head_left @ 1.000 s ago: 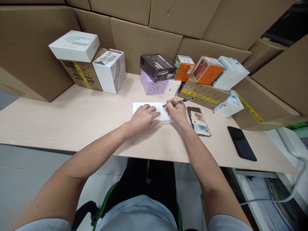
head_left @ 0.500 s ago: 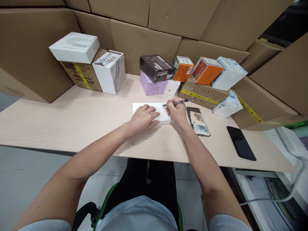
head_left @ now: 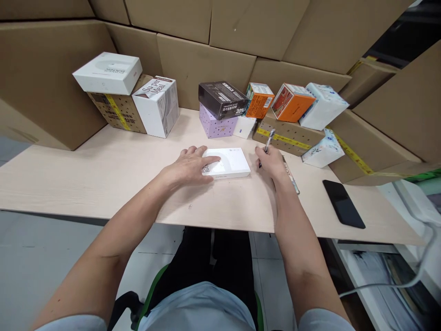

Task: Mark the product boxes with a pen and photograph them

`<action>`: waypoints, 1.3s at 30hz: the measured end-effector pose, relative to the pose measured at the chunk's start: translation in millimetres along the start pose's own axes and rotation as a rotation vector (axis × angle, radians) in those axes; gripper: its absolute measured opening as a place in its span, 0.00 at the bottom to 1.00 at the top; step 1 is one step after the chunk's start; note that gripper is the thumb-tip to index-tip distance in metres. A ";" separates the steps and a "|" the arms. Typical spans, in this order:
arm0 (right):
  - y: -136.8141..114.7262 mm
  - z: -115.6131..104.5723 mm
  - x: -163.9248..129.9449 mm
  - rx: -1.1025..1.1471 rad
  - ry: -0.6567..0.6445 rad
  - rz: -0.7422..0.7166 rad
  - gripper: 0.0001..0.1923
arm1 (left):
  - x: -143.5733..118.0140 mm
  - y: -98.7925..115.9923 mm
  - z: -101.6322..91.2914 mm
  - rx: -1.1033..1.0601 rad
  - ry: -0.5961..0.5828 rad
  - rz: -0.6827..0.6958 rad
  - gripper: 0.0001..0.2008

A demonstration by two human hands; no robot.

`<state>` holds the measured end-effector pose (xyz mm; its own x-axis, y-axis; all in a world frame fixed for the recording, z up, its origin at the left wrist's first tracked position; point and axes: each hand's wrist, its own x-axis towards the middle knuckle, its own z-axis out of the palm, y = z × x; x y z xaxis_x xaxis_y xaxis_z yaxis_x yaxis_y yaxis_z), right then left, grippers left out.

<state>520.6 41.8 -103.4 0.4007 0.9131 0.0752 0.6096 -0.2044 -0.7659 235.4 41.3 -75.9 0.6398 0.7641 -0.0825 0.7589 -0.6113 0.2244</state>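
Note:
A flat white box (head_left: pixel 231 162) with dark lettering at its left end lies on the table before me. My left hand (head_left: pixel 191 168) rests over that left end with its fingers spread. Its index finger is on the lid and its thumb is by the near edge. To the right of the box, apart from it, my right hand (head_left: pixel 271 161) is closed around a pen (head_left: pixel 269 139), whose dark tip points down toward the table. Behind that hand, a banknote-patterned flat item (head_left: pixel 292 177) is mostly hidden.
A black phone (head_left: pixel 343 203) lies at the right. Along the back stand a purple box (head_left: pixel 217 125) under a dark box (head_left: pixel 223 99), orange boxes (head_left: pixel 292 102), and a white box (head_left: pixel 156 108) beside a stack. Cardboard panels (head_left: pixel 203 69) wall the table.
My right hand has moved right, off the white box, with the pen now more upright in it. My left hand has slid left along the box, uncovering more of the lid.

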 end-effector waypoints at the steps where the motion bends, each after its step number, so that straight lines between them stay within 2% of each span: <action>1: 2.5 -0.9 -1.1 -0.134 -0.075 0.003 0.12 | -3.0 -0.8 -4.8 0.003 -0.030 -0.020 0.34; 3: 4.7 -0.2 -3.2 -0.330 -0.169 0.012 0.11 | -10.2 -3.8 -15.0 0.006 -0.083 -0.117 0.36; 7: 3.2 5.1 -5.3 -0.479 -0.183 -0.026 0.04 | -21.2 -16.9 -31.4 0.056 -0.092 -0.446 0.39; 10: 4.2 7.5 -5.7 -0.521 -0.158 -0.082 0.05 | -20.8 -26.9 -34.8 0.100 -0.026 -0.654 0.39; 13: 6.2 8.7 -6.7 -0.540 -0.142 -0.111 0.07 | -16.2 -31.7 -32.5 0.117 0.110 -0.716 0.36; 15: 6.1 9.2 -8.0 -0.550 -0.139 -0.109 0.07 | -14.2 -32.5 -30.2 0.102 0.140 -0.683 0.36; 19: 3.6 9.9 -10.6 -0.560 -0.137 -0.097 0.08 | -13.6 -33.2 -25.9 0.040 0.010 -0.556 0.42; 21: 2.5 10.3 -11.1 -0.564 -0.131 -0.091 0.09 | -10.7 -33.8 -22.7 0.064 0.024 -0.548 0.39; 25: 0.6 11.1 -11.6 -0.555 -0.106 -0.083 0.08 | 6.1 -37.5 -14.1 0.160 0.221 -0.607 0.24; 28: -2.4 10.5 -13.6 -0.516 -0.087 -0.073 0.09 | 20.5 -42.2 -7.9 0.196 0.348 -0.616 0.21; 31: -6.2 9.1 -16.1 -0.457 -0.036 -0.101 0.11 | 29.5 -40.9 -4.7 0.172 0.458 -0.524 0.22; 34: -8.6 9.2 -17.9 -0.412 0.016 -0.164 0.11 | 40.6 -27.2 -7.7 0.150 0.574 -0.393 0.26; 39: -8.2 11.8 -18.8 -0.358 0.064 -0.263 0.10 | 91.1 1.6 -25.6 0.111 0.640 -0.206 0.38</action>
<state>500.0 30.5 -106.0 0.2350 0.9290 0.2860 0.8902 -0.0876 -0.4470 291.8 115.3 -58.3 0.3087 0.8178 0.4857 0.8876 -0.4313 0.1620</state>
